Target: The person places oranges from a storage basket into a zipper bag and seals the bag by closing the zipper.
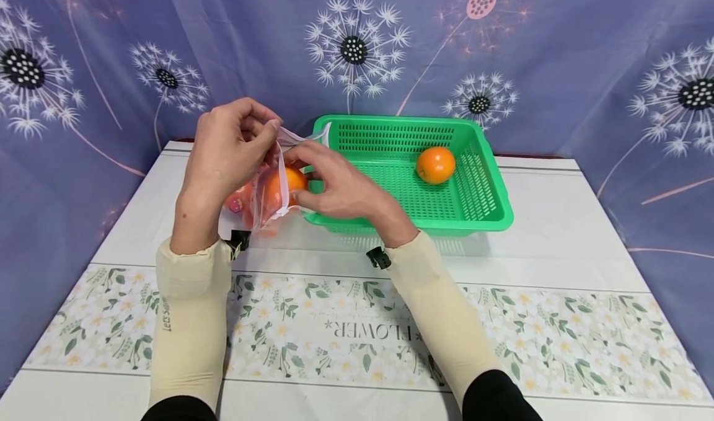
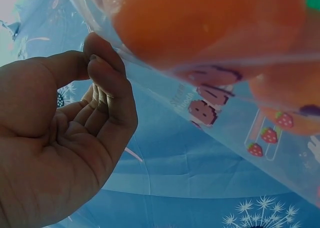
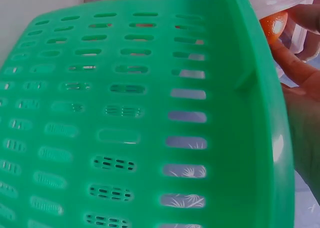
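Note:
My left hand [image 1: 220, 151] pinches the upper edge of a clear plastic zip bag [image 1: 283, 176] between thumb and fingers, left of the green basket. Strawberry prints and cartoon figures mark the bag [image 2: 205, 105] in the left wrist view, where orange round fruits [image 2: 200, 23] show through it. At the bag's mouth, my right hand [image 1: 340, 182] holds an orange [image 1: 295, 180], fingers above and thumb below. In the right wrist view that orange [image 3: 274, 27] is partly covered by the bag's edge and the basket.
The green slotted basket [image 1: 413, 224] stands behind and right of the hands, with one orange [image 1: 436, 165] inside. Its wall fills most of the right wrist view. A flower-patterned cloth [image 1: 312, 328] covers the table; a purple dandelion curtain [image 1: 251, 36] hangs behind.

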`<state>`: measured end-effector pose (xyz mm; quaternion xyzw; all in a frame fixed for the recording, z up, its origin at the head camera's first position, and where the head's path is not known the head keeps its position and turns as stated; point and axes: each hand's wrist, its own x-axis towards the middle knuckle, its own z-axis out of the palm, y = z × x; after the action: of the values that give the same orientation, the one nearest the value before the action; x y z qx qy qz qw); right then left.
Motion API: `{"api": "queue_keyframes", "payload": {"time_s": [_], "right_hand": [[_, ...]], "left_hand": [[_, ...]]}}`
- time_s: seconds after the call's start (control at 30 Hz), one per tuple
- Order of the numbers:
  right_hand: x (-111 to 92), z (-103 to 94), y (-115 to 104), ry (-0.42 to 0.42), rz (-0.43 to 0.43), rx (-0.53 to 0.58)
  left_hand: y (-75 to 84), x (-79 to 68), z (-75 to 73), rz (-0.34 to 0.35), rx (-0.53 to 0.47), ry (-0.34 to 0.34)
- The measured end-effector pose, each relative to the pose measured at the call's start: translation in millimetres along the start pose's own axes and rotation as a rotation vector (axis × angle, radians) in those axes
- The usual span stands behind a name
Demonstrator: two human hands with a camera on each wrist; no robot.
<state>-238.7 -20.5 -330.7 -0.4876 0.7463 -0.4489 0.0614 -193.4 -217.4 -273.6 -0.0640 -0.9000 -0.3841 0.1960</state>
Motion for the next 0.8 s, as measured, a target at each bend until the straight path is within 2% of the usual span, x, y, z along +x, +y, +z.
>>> {"api": "queue_keyframes", "payload": {"time_s": [0.17, 0.57, 0.7, 0.8], "right_hand": [[-0.3, -0.1, -0.6, 0.007, 0.004, 0.045], [0.1, -0.6, 0.1, 0.021, -0.028, 0.047], [-2.3, -5.3, -0.2, 0.050, 0.000, 0.067], [-5.4, -11.6, -0.3, 0.102, 0.042, 0.056]], "left_hand": [[-0.2, -0.6, -0.5, 0.000, -0.004, 0.008], [-1.9, -1.1, -2.8, 0.001, -0.055, 0.034], [-2.5, -1.1, -3.2, -0.003, -0.067, 0.035], [-2.8, -0.6, -3.3, -0.006, -0.076, 0.032]]}}
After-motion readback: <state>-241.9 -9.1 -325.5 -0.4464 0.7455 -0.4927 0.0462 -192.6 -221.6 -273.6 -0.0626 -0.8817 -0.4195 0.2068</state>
